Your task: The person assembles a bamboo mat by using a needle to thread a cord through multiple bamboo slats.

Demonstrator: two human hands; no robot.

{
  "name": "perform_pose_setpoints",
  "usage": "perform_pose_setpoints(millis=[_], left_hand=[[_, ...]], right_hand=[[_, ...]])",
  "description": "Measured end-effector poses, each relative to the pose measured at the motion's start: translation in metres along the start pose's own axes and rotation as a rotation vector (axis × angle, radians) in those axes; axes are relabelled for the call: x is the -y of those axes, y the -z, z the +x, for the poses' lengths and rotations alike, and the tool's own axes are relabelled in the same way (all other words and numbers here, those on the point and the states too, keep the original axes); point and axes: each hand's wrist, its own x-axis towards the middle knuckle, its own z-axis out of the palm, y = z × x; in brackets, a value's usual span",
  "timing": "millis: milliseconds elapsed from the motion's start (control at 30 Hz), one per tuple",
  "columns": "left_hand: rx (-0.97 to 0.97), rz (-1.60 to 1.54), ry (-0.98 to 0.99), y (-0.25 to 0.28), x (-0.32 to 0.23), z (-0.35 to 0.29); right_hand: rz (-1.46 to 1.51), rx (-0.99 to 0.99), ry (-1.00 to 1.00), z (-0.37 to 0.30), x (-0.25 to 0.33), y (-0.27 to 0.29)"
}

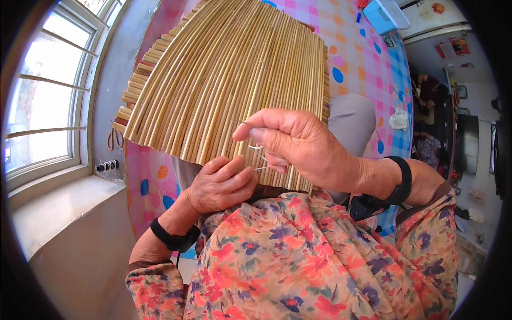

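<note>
A mat of straight yellow-brown stalks [213, 80] lies across my lap, its stalks running away from me. My left hand [221, 185] is closed at the mat's near edge, fingers curled over the stalk ends. Just right of it and above the mat, my right hand [298, 141] is closed in a pinch. White thread [261, 168] runs between its fingers and toward the left hand. A thin, needle-like tip shows at the right thumb and forefinger, too small to be sure of. The thread's far end is hidden.
More stalk ends [141, 80] stick out along the mat's left side. Scissors [114, 140] lie near its left corner, beside the window wall. A checked, colourful cloth [352, 58] spreads beneath. A blue box [381, 16] and a white bag [399, 119] sit right. Other people [431, 90] are at far right.
</note>
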Motion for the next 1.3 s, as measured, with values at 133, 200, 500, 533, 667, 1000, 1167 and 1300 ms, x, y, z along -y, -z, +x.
perform_pose_setpoints(millis=[133, 200, 500, 533, 667, 1000, 1167, 1300], left_hand=[[0.016, 0.020, -0.012, -0.001, 0.000, 0.001], [0.017, -0.009, -0.013, 0.000, 0.000, 0.002], [0.059, 0.143, -0.107, 0.007, 0.013, 0.001], [0.054, 0.159, -0.108, 0.007, 0.015, 0.001], [0.058, 0.190, -0.180, 0.008, 0.026, 0.011], [-0.052, 0.105, -0.151, 0.066, 0.066, 0.069], [-0.150, 0.019, -0.148, 0.099, 0.100, 0.126], [-0.113, 0.003, -0.143, 0.115, 0.119, 0.160]], right_hand=[[0.020, -0.018, 0.071, -0.008, -0.003, 0.001], [0.055, 0.063, 0.114, -0.008, -0.004, 0.007], [0.156, -0.077, 0.118, -0.004, -0.023, 0.052], [0.156, -0.121, 0.121, -0.006, -0.025, 0.058], [0.176, -0.160, 0.177, -0.013, -0.028, 0.075], [0.042, -0.185, 0.282, -0.040, 0.013, 0.095], [-0.049, -0.238, 0.418, -0.056, 0.051, 0.102], [-0.100, -0.258, 0.473, -0.058, 0.070, 0.108]])
